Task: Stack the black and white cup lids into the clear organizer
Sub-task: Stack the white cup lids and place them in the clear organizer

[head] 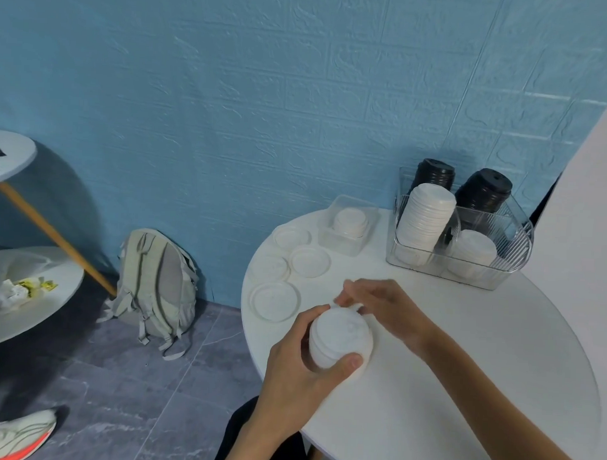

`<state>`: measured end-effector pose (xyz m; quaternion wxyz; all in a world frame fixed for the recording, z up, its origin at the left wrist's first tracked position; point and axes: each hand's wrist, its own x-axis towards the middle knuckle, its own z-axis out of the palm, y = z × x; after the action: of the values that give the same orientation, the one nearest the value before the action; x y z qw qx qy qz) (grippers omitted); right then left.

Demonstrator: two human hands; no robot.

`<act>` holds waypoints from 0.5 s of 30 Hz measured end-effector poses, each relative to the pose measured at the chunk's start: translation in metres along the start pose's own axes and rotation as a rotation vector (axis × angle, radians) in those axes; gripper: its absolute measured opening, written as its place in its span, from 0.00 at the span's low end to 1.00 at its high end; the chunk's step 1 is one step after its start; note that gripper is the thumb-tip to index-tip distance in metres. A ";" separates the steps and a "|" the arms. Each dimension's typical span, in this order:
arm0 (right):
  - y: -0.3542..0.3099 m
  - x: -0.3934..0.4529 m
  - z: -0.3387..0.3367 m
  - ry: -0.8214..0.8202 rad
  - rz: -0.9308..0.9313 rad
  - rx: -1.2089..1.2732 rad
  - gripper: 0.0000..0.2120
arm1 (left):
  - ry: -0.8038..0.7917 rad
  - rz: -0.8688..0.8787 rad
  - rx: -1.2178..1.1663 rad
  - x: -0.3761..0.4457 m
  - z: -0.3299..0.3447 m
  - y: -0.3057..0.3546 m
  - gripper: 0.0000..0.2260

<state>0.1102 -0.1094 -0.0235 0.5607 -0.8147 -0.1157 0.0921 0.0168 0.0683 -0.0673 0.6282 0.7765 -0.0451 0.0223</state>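
Observation:
My left hand (299, 365) grips a short stack of white lids (339, 339) just above the white round table (463, 358), thumb and fingers curled round its sides. My right hand (378, 306) pinches the far top edge of that stack with its fingertips. Several single white lids (274, 300) lie flat at the table's left edge. The clear organizer (509, 252) stands at the back right, holding two black lid stacks (484, 190) behind and two white lid stacks (422, 221) in front.
A small clear tub (343, 238) with a few white lids stands left of the organizer. A grey backpack (157, 286) leans on the blue wall on the floor. A two-tier side table (24, 297) is at far left, a shoe (15, 433) below it.

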 end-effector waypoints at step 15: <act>0.008 0.073 0.031 -0.478 -0.248 -0.541 0.15 | -0.041 -0.022 -0.016 -0.002 -0.006 0.000 0.32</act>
<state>0.1725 -0.0633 -0.0432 0.2895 -0.8686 -0.3611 0.1773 0.0145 0.0742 -0.0659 0.6333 0.7723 -0.0495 -0.0009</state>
